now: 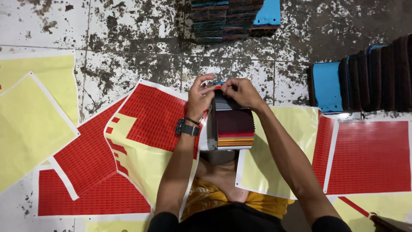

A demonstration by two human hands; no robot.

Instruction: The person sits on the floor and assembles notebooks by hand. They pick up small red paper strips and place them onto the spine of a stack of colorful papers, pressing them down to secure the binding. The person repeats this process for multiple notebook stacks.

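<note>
On floor sheets [146,124] | both hands, left hand [199,96], right hand [242,91], pinch swatch stack [234,126] | stacks [365,79] beyond

Stained, worn tiled floor [128,38], strewn with red-and-yellow printed sheets [154,120] overlapping one another; plain yellow sheets [30,116] at the left edge; a stack of fabric swatch books [227,19] at the top; another dark row of them [373,73] at the right

One head-worn camera looks steeply down, close over the person's arms, at the floor [128,47].
</note>
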